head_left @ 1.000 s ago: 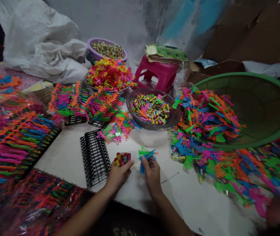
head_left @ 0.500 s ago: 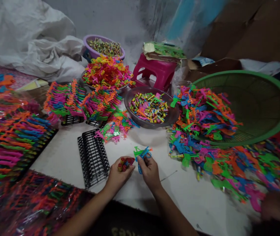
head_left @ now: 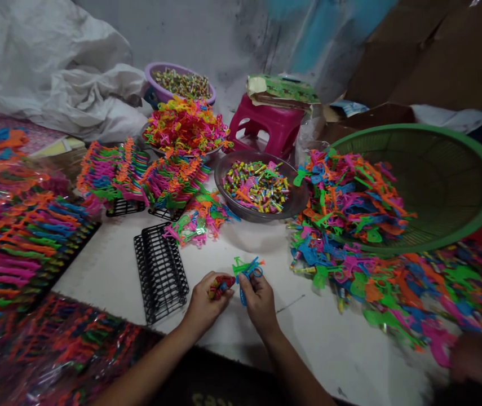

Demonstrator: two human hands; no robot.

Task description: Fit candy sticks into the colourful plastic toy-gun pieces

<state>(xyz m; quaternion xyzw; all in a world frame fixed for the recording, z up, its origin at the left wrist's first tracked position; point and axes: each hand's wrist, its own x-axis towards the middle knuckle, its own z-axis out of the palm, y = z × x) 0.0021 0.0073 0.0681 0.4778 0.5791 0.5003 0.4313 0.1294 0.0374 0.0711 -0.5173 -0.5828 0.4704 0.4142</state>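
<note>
Over the white table (head_left: 241,332), my left hand (head_left: 204,301) is closed around a small bundle of red and yellow pieces (head_left: 219,286), whose exact kind I cannot make out. Close beside it, almost touching, my right hand (head_left: 259,301) pinches several small plastic toy pieces (head_left: 249,268), blue and green with an orange tip. One blue piece has a ring on it. Left of my hands lies a black wire rack (head_left: 160,273). Beyond them stands a dark bowl (head_left: 230,206) of short, shiny, multicoloured tubes, with a few pink pieces on top.
At right, a green basket (head_left: 469,231) leans behind heaped plastic pieces (head_left: 350,192). Loaded racks (head_left: 25,242) fill the left side. Behind are a tray of bright pieces (head_left: 185,127), a purple basin (head_left: 211,96), a pink stool (head_left: 261,118) and a white sack (head_left: 67,73). Someone's blurred hand (head_left: 475,358) shows lower right.
My left hand has turned slightly, so more of the bundle's end shows, with a bit of blue in it. The right hand has shifted slightly, still pinching the toy pieces.
</note>
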